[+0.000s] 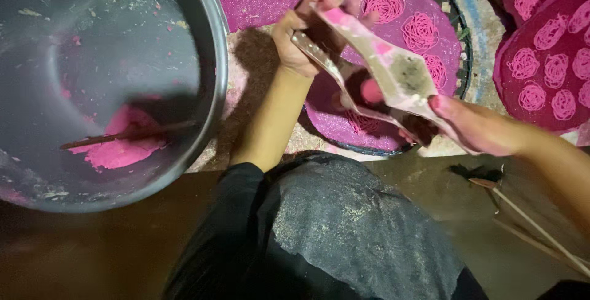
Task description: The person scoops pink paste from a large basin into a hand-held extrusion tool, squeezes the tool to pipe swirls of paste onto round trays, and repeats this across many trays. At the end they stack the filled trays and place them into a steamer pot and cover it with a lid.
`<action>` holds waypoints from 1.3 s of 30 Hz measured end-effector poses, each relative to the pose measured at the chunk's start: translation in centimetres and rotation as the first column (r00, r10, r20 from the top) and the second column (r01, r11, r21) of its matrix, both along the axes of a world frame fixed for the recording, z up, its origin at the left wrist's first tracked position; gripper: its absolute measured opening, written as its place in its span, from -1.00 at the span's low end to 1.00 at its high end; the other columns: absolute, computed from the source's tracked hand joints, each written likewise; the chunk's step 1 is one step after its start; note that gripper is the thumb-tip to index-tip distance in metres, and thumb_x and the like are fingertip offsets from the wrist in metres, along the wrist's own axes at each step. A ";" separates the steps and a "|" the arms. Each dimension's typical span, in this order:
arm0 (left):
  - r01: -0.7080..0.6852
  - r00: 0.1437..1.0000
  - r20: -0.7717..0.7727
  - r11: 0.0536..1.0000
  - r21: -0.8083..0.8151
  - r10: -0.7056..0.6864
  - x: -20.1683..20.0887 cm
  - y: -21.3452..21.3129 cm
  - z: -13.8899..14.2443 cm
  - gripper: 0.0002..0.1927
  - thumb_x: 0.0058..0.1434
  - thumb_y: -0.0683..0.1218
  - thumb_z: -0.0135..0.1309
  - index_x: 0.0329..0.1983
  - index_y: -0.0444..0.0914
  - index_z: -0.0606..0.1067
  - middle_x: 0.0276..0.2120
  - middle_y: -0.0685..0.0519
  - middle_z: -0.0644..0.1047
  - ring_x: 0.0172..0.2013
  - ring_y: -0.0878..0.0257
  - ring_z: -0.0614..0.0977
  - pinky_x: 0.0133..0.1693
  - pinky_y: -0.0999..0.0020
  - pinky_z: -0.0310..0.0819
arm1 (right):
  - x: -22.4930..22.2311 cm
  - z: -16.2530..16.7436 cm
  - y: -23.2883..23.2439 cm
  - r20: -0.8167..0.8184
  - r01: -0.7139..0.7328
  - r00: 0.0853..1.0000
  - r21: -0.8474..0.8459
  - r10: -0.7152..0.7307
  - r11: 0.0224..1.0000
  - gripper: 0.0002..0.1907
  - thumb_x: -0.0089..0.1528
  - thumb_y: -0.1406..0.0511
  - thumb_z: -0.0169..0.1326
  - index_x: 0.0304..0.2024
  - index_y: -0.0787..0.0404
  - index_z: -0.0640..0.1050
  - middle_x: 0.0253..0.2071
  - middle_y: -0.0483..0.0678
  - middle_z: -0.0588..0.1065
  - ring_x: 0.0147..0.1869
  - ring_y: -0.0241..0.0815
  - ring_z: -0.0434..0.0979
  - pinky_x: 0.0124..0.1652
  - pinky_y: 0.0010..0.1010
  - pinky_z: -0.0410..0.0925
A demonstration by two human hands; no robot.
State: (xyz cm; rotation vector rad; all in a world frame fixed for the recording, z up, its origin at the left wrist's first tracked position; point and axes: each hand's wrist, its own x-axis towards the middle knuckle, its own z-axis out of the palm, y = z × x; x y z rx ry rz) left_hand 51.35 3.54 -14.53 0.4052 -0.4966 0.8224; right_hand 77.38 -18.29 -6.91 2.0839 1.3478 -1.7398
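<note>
While both hands (307, 30) squeeze press (393, 76) | bowl (209, 42) left | mats (544, 60) possibly full

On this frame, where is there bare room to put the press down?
Bare floor shows in front of the knee, between the round tray and the thin sticks. The bowl takes the left. Above, trays of pink noodle coils lie edge to edge. Both hands, left and right, hold the press over the middle tray.

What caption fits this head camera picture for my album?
Both hands, left and right, grip a wooden press over a pink mat.
</note>
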 end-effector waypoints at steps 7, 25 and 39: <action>-0.012 0.996 0.087 0.990 -0.144 0.025 -0.5 0.3 -3.9 -0.64 0.35 0.27 0.02 -0.08 -0.05 0.37 -0.20 0.20 0.48 -0.07 0.28 0.54 0.25 0.18 0.38 | -4.6 -0.7 0.8 -0.251 0.113 0.966 0.215 -0.057 0.970 -0.03 0.37 -0.32 -0.43 0.27 0.38 0.41 -0.21 -0.05 0.45 -0.21 -0.24 0.38 -0.27 -0.39 0.30; -0.042 0.992 0.114 0.987 -0.158 0.061 0.6 0.2 -4.0 -0.61 0.35 0.29 0.01 -0.12 -0.08 0.35 -0.24 0.16 0.44 -0.09 0.25 0.50 0.12 0.18 0.42 | -5.2 1.6 1.9 0.014 0.034 0.999 0.127 -0.036 0.991 -0.15 0.32 -0.27 -0.47 -0.05 0.26 0.55 -0.50 -0.09 0.47 -0.48 -0.21 0.42 -0.49 -0.34 0.39; -0.035 0.288 -0.951 0.994 0.103 0.109 -3.1 0.5 -7.0 -0.42 0.53 0.14 -0.56 0.20 -0.29 0.40 -0.07 -0.02 0.61 -0.23 0.29 0.48 -0.15 0.37 0.40 | -4.2 -1.4 2.4 -0.280 0.185 0.958 0.439 -0.062 0.879 -0.23 0.39 -0.15 -0.26 0.28 0.36 0.41 0.07 0.04 0.53 0.10 -0.22 0.44 0.09 -0.35 0.33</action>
